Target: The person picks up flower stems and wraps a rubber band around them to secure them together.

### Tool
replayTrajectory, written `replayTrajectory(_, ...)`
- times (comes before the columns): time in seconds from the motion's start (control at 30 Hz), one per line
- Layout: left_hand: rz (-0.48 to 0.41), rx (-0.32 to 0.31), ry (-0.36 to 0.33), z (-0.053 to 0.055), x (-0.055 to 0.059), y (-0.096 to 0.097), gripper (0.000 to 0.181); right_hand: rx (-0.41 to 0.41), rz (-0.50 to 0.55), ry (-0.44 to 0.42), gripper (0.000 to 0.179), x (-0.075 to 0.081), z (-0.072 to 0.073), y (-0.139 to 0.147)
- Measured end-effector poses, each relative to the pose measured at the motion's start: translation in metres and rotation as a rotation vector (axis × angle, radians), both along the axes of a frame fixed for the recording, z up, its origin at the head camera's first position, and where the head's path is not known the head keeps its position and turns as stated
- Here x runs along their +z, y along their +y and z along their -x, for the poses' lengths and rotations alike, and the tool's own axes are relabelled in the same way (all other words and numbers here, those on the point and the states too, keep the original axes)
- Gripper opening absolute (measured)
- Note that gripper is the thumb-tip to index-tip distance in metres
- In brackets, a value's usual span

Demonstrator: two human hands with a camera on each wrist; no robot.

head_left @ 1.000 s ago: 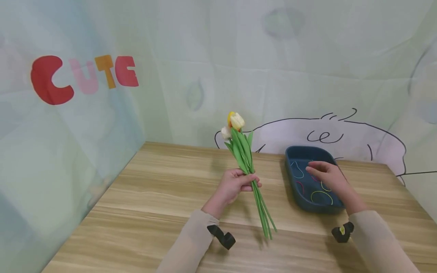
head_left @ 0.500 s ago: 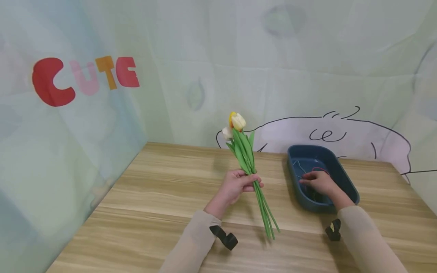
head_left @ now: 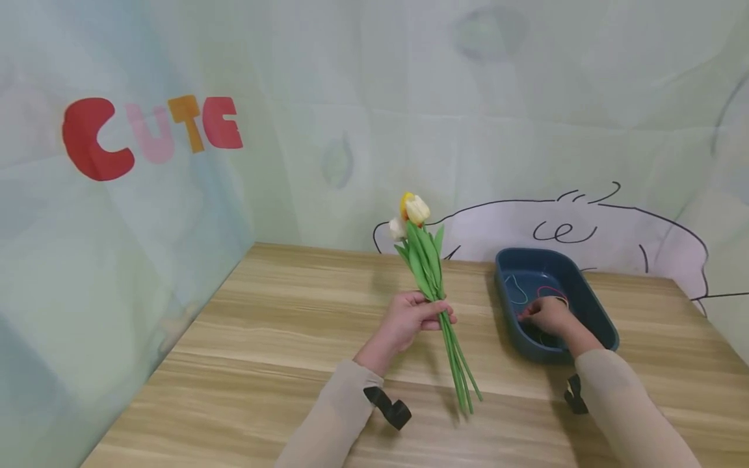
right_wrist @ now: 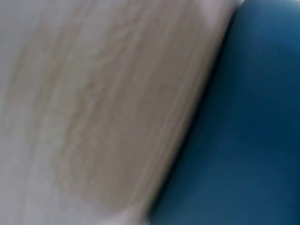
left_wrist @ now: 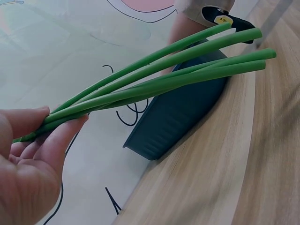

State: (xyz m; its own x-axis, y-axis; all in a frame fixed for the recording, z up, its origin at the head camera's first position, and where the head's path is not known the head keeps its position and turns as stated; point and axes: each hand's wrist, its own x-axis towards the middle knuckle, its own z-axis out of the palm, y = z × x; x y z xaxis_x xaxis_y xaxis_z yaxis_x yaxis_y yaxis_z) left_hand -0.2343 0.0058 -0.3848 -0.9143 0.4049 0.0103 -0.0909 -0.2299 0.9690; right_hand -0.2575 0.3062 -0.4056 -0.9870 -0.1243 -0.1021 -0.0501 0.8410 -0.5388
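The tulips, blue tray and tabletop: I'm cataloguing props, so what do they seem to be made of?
Tulips: likely artificial, perhaps plastic; the stems are smooth, evenly green and blunt-ended.
Blue tray: probably moulded plastic with a soft sheen, judging by its smooth walls and rounded corners.
Tabletop: wood or laminate, fairly matte; streaky grain shows, leaving either open.

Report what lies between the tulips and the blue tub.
In the head view, the left hand gripping the tulips juts slightly past their stems; from there to the blue tub, only bare wooden tabletop shows.
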Motion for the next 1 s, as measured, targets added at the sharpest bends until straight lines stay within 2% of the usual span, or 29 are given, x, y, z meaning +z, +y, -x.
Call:
replayTrajectory(0.4, -0.007, 0.009, -0.018, 0.0, -0.001, 0.002, 0.024, 0.045, -0.087, -0.006, 0.02, 0.001, -0.001, -0.004)
replayTrajectory(0.53, -0.012, 0.006, -0.018, -0.001, 0.0, 0.001, 0.022, 0.06, -0.083, -0.004, 0.021, 0.0, -0.002, -0.003)
replayTrajectory(0.7, -0.016, 0.006, -0.013, -0.001, 0.0, 0.0, 0.02, 0.079, 0.018, -0.024, 0.023, 0.003, -0.006, 0.002)
replayTrajectory(1.0, -0.043, 0.006, -0.021, -0.002, 0.003, -0.002, 0.02, 0.084, 0.201, -0.052, 0.024, 0.02, -0.014, 0.008)
